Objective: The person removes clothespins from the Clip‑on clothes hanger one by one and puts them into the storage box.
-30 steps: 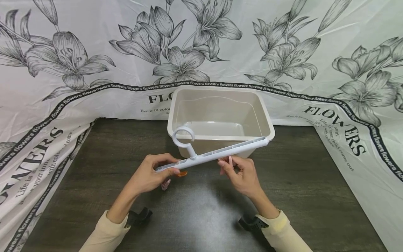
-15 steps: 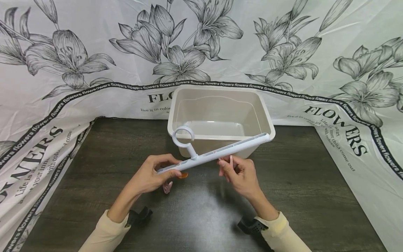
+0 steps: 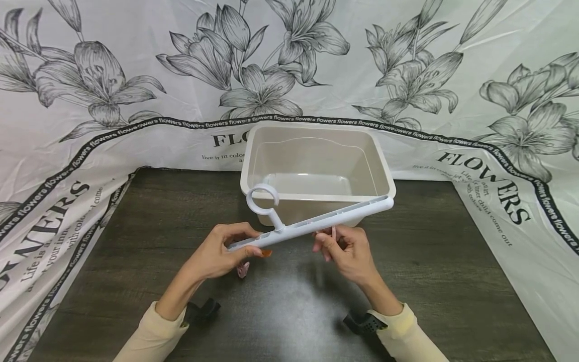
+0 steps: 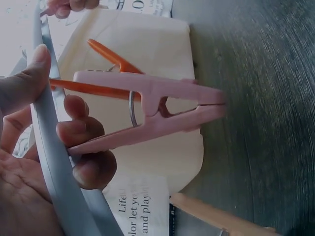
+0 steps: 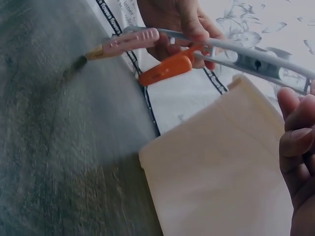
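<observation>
A pale blue-grey plastic clip hanger (image 3: 312,224) is held up at a slant, its round hook to the left. My left hand (image 3: 221,251) grips its left end between thumb and fingers. Below the bar hang an orange clothespin (image 4: 98,88) and a pink clothespin (image 4: 172,103); the pink one's jaws are closed. Farther along, a peach clothespin (image 4: 216,214) shows partly in the left wrist view. Beneath the bar's right half, my right hand (image 3: 348,254) pinches a slim pink clothespin part (image 3: 333,233); the fingers hide most of it.
A beige plastic tub (image 3: 316,151) stands behind the hanger, at the back of the dark wooden table (image 3: 181,201). White flower-printed cloth (image 3: 181,146) hangs behind and at both sides. Each wrist wears a black strap.
The hanger has shifted slightly right, and its right end dipped a little in the last half second. The pink clothespin near my left hand swung slightly right. Both hands keep their grip.
</observation>
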Demonstrator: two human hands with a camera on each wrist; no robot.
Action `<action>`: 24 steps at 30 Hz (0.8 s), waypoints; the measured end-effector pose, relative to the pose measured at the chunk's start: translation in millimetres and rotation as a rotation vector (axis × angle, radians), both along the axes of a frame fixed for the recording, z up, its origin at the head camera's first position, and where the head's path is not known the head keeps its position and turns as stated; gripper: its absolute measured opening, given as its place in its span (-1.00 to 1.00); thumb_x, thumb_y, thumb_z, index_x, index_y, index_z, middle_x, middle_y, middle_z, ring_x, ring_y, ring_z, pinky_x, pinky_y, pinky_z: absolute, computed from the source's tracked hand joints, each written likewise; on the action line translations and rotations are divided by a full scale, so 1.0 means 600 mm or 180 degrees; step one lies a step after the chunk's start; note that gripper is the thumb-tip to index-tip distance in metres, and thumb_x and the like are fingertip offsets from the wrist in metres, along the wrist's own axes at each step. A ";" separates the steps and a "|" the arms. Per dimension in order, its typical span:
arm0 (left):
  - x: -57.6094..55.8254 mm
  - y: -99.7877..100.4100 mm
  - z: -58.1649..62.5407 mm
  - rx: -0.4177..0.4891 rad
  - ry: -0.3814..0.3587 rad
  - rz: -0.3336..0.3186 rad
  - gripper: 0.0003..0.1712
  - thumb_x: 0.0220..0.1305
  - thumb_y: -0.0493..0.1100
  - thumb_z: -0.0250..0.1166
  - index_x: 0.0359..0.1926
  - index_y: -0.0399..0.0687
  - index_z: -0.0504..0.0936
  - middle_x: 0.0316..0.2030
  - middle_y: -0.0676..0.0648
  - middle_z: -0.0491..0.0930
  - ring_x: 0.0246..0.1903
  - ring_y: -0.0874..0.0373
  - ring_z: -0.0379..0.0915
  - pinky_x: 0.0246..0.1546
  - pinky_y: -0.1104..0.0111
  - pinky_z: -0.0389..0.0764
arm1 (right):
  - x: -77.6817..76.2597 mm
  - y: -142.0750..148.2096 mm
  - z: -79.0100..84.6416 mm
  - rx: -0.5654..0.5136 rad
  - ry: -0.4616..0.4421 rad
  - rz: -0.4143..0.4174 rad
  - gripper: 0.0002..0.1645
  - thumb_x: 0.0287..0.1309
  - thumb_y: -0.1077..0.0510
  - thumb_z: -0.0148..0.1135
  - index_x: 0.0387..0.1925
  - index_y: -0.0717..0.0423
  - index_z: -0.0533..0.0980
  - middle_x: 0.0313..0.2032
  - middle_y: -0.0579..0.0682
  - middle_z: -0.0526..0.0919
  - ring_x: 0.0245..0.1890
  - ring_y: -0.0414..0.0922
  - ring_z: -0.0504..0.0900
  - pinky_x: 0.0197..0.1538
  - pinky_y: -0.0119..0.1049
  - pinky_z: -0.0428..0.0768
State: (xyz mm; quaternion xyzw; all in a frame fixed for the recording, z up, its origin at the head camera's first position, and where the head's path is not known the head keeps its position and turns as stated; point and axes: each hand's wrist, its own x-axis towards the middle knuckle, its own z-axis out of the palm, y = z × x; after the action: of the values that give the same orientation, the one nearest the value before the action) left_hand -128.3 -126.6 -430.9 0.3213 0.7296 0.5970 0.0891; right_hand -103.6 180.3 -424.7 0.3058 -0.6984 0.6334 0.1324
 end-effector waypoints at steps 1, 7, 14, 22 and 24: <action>0.000 0.000 0.000 0.0003 -0.0005 0.0011 -0.80 0.27 -0.30 0.45 -0.10 -0.03 0.72 -0.25 -0.16 0.79 -0.49 0.15 0.66 -0.41 0.34 0.68 | 0.001 -0.001 0.000 -0.0002 -0.0017 0.0020 -0.71 0.29 0.54 0.17 -0.47 0.20 0.55 -0.60 0.08 0.65 -0.73 -0.24 0.45 -0.69 -0.44 0.36; 0.000 -0.002 0.000 -0.0052 0.0099 0.0071 -0.83 0.30 -0.29 0.42 -0.11 0.02 0.72 -0.24 -0.11 0.82 -0.56 0.08 0.60 -0.43 0.35 0.66 | 0.004 -0.005 0.002 -0.0036 -0.0097 0.0079 -0.80 0.32 0.56 0.11 -0.34 0.33 0.59 -0.61 0.12 0.62 -0.80 -0.27 0.42 -0.77 -0.50 0.31; 0.001 -0.001 0.000 -0.0162 0.0145 0.0073 -0.85 0.27 -0.26 0.45 -0.15 -0.01 0.71 -0.19 -0.10 0.78 -0.41 0.20 0.60 -0.35 0.39 0.64 | -0.002 -0.008 -0.004 -0.0039 0.0273 -0.0101 -0.68 0.25 0.55 0.20 -0.53 0.19 0.52 -0.63 0.09 0.62 -0.74 -0.26 0.47 -0.69 -0.48 0.40; -0.002 -0.003 0.005 -0.0274 0.0107 0.0082 -0.86 0.27 -0.23 0.46 -0.15 0.00 0.73 -0.24 -0.03 0.79 -0.32 0.17 0.61 -0.18 0.38 0.61 | -0.011 -0.010 -0.017 0.0130 0.0975 -0.0623 -0.60 0.23 0.41 0.35 -0.62 0.11 0.40 -0.61 0.00 0.66 -0.68 -0.27 0.54 -0.59 -0.54 0.44; -0.002 -0.003 0.005 -0.0282 0.0095 0.0080 -0.85 0.27 -0.23 0.46 -0.14 0.02 0.73 -0.23 -0.07 0.79 -0.31 0.18 0.61 -0.16 0.38 0.61 | -0.011 -0.010 -0.017 0.0113 0.0932 -0.0573 -0.62 0.24 0.41 0.34 -0.61 0.11 0.43 -0.61 0.00 0.67 -0.69 -0.28 0.54 -0.62 -0.55 0.41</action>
State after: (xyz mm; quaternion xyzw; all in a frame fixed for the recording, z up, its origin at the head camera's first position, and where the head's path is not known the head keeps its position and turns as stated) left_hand -129.7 -128.6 -428.1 0.3167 0.7606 0.5604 0.0848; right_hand -110.1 174.0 -435.1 0.3333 -0.7073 0.5552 0.2835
